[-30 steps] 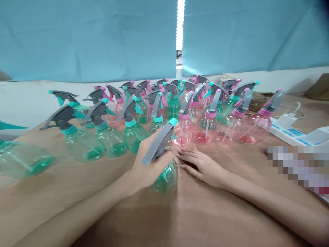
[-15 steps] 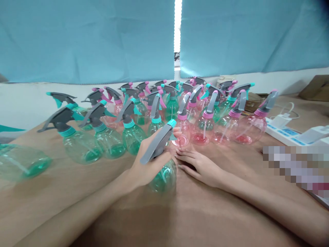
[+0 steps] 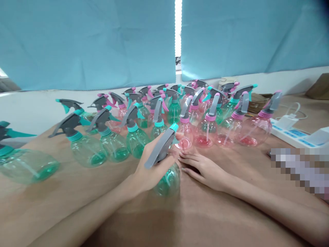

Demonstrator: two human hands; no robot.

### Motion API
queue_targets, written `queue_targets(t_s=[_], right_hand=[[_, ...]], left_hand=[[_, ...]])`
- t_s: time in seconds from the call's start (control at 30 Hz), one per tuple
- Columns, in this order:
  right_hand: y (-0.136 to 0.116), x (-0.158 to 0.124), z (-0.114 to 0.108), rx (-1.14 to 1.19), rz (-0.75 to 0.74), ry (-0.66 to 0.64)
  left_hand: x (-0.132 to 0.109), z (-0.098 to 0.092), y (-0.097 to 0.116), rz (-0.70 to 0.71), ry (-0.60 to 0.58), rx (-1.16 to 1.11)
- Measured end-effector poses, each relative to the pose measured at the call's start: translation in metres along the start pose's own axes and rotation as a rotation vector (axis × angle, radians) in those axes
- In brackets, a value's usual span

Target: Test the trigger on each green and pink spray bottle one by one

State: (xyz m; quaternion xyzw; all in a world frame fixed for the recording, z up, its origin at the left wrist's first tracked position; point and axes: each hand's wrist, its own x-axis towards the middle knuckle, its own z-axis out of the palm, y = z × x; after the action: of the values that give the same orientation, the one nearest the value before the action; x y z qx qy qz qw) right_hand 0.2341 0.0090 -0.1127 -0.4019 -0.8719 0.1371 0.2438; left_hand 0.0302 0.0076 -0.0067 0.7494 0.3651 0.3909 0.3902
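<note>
Left grip (image 3: 158,163) — wrapped round green bottle (image 3: 167,185), below sprayer head (image 3: 160,147) | right grip (image 3: 209,171) — loosely extended, empty (bottle just beside)

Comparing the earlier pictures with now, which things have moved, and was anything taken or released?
Only the view shifted slightly, showing more of the leftmost green bottle. No object visibly moved; nothing was taken or released. The left hand keeps its grip on the nearest green bottle; the right hand stays beside it.

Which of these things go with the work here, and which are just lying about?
With the work:
green spray bottle, in the left hand
other green bottles, probably
pink bottles, probably

Apparently just lying about:
white power strip
white plug
</note>
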Motion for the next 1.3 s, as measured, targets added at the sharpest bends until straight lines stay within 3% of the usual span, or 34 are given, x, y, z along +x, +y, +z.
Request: queue_targets(t_s=[0.5,0.83,1.03,1.3], right_hand=[[0.000,0.000,0.000,0.012,-0.007,0.010],[0.002,-0.001,0.001,0.032,-0.012,0.032],[0.002,-0.001,0.001,0.020,-0.003,0.019],[0.001,-0.001,0.001,0.026,-0.023,0.036]], left_hand=[[0.003,-0.001,0.002,0.002,-0.017,0.044],[0.004,0.000,0.010,0.047,0.071,0.127],[0.002,-0.001,0.007,0.016,0.025,0.024],[0.001,-0.002,0.006,0.037,0.059,0.092]])
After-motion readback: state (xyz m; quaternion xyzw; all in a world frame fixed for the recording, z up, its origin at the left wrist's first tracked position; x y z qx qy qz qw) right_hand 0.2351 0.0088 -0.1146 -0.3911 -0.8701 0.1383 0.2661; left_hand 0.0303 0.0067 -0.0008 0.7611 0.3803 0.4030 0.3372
